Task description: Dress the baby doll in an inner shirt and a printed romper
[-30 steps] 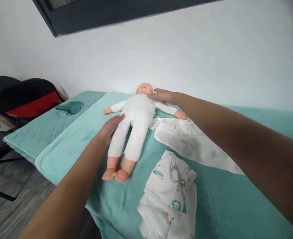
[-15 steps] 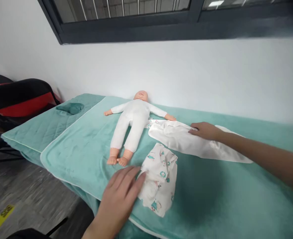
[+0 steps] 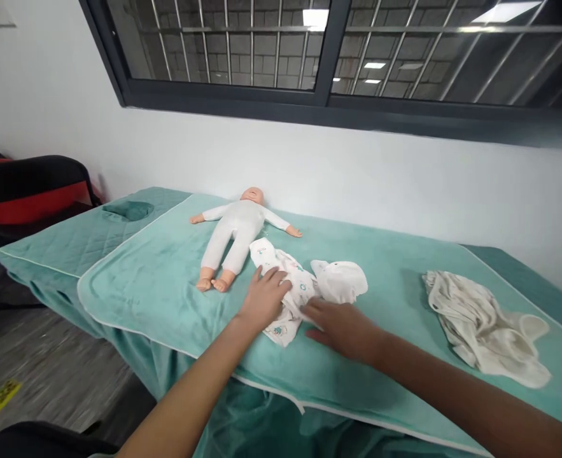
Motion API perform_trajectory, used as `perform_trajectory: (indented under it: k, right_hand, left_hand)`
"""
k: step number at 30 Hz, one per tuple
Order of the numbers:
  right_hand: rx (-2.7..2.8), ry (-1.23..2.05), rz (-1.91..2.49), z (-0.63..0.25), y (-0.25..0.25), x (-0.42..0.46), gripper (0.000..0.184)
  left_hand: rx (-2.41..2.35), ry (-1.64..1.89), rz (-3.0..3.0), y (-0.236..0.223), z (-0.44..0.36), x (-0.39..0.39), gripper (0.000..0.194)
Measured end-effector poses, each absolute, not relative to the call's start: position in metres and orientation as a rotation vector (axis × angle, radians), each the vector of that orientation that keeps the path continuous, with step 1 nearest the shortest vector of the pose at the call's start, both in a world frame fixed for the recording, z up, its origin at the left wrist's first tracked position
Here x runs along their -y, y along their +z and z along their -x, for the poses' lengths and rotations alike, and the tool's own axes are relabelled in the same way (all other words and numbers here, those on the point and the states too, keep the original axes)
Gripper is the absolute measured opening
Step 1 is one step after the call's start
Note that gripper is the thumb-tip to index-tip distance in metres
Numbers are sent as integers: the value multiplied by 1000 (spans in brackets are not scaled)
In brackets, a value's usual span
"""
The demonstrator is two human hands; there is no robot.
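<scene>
A white baby garment with a teal and red print [image 3: 302, 284] lies crumpled on the green bed cover [image 3: 395, 375], beside the legs of a baby doll [image 3: 243, 222]. My left hand [image 3: 264, 298] rests on the garment's near left side, fingers laid over the fabric and slightly apart. My right hand [image 3: 342, 327] is at its near right edge, thumb apart from the outstretched fingers, which are a little blurred. Plain white cloth [image 3: 342, 281] sits bunched just beyond my right hand, touching the printed garment. The doll lies on its back in a white body suit, arms spread.
Farther right on the bed lies a crumpled off-white cloth [image 3: 485, 327]. A round face hole [image 3: 128, 210] shows at the bed's left end. Black and red chairs [image 3: 32, 191] stand on the left. A wall and a barred window [image 3: 242, 57] are behind the bed.
The long white cloth stretched out to the right is now bunched up by the printed garment. My right hand has come in close to my left. The view has shifted, revealing the off-white cloth.
</scene>
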State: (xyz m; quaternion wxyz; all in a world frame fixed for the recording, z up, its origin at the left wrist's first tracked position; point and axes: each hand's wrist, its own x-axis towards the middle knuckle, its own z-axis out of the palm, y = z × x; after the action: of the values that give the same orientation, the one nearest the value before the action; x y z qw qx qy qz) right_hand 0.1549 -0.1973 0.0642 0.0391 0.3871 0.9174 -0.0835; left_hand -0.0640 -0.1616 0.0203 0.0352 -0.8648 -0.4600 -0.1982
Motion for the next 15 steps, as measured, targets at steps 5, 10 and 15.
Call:
perform_trajectory:
  k: [5, 10, 15]
  right_hand:
    - [-2818, -579, -1883, -193, 43, 187, 65]
    - [-2975, -1666, -1677, -165, 32, 212, 71]
    - [-2761, -2292, -1805, -133, 31, 244, 46]
  left_hand:
    - [1730, -1576, 2436, 29, 55, 193, 42]
    - [1668, -2671, 2065, 51, 25, 232, 34]
    - [1842, -2610, 2338, 42, 29, 246, 35]
